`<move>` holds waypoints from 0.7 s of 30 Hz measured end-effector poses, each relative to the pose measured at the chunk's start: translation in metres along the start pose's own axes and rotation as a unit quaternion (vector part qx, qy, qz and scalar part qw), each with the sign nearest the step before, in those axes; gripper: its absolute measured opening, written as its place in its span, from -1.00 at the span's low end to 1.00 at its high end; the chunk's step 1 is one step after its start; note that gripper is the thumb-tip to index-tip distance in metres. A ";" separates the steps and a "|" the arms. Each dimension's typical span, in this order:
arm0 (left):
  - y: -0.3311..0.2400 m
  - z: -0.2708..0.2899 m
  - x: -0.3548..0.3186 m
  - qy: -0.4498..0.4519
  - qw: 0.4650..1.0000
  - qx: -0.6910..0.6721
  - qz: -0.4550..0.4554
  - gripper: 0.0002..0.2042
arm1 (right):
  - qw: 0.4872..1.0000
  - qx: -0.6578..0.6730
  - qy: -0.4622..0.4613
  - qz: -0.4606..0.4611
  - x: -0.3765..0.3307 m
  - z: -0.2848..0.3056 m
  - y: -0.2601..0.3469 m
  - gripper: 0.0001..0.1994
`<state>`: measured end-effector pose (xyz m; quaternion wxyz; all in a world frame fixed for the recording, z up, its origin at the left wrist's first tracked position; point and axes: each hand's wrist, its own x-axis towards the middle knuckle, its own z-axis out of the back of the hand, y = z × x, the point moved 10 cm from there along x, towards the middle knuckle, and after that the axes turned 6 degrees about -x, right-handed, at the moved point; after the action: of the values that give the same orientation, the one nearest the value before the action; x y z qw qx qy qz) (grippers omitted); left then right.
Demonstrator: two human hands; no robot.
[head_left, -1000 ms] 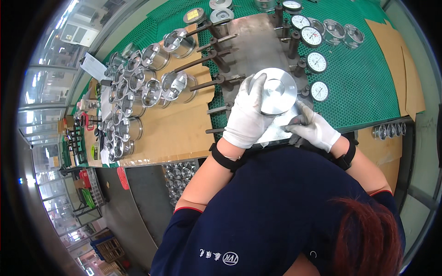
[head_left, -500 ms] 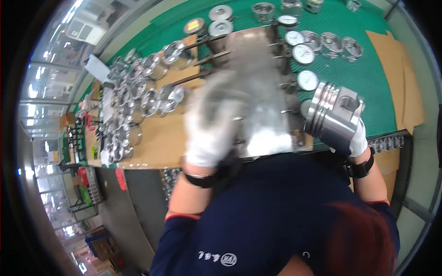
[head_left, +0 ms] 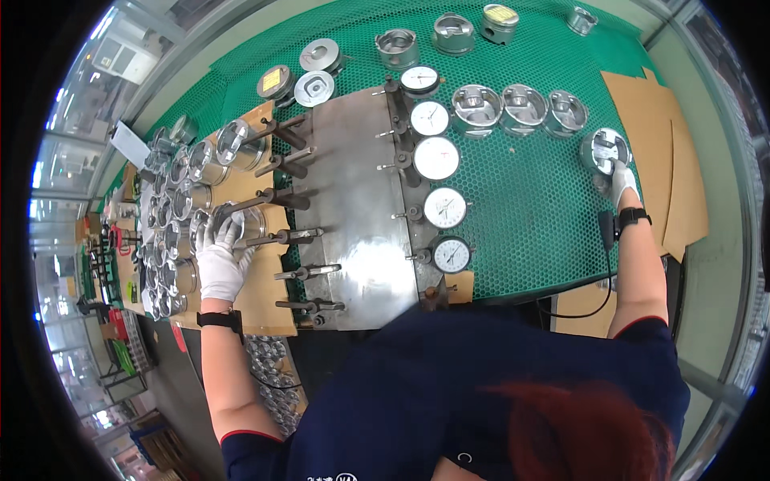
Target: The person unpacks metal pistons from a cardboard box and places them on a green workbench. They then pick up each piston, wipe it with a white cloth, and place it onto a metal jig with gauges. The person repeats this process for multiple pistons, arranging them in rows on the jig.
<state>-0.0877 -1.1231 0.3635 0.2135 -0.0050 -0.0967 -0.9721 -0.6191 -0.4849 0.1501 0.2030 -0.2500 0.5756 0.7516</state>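
Observation:
My left hand (head_left: 218, 258), in a white glove, grips a shiny metal piston (head_left: 237, 224) at the left of the bench, among several other pistons (head_left: 178, 210) on brown cardboard. My right hand (head_left: 622, 180), also gloved, rests on a piston (head_left: 605, 150) standing on the green mat at the far right, at the end of a row of three pistons (head_left: 518, 107). Between the hands lies a grey metal gauge plate (head_left: 353, 212) with several round dial gauges (head_left: 435, 157) along its right side and stop pins on its left.
More pistons and round metal parts (head_left: 399, 46) stand along the far edge of the green mat (head_left: 529, 216). Brown cardboard sheets (head_left: 670, 160) lie at the right. A bin of metal parts (head_left: 273, 373) sits below the bench's near edge. A black cable hangs from my right wrist.
Both hands held one piston over the plate a second ago. My right hand has since carried it right and set it on the mat; my left hand has reached left onto another piston.

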 end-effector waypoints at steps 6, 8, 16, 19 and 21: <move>-0.008 -0.001 -0.002 0.019 0.998 0.049 0.024 -0.39 | 0.996 -0.053 -0.072 -0.005 0.062 0.002 0.036 -0.59; -0.009 0.000 -0.004 0.041 0.994 0.056 0.084 -0.39 | 1.000 0.012 -0.017 0.008 0.078 -0.006 0.036 -0.51; 0.072 -0.042 -0.116 0.020 0.903 -0.171 0.393 -0.43 | 0.969 0.177 0.081 0.153 -0.043 -0.039 0.026 -0.33; 0.101 -0.068 -0.183 0.023 0.745 -0.442 0.499 -0.45 | 0.968 0.111 0.091 0.205 -0.131 -0.065 0.041 -0.41; 0.042 -0.012 -0.157 -0.001 0.694 -0.543 0.473 -0.54 | 0.955 0.065 0.135 0.256 -0.192 -0.091 0.051 -0.43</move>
<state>0.0730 -1.0973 0.3516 0.6050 -0.1661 0.4631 -0.6261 -0.4847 -0.5890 0.2868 -0.0599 -0.1798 0.6903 0.6982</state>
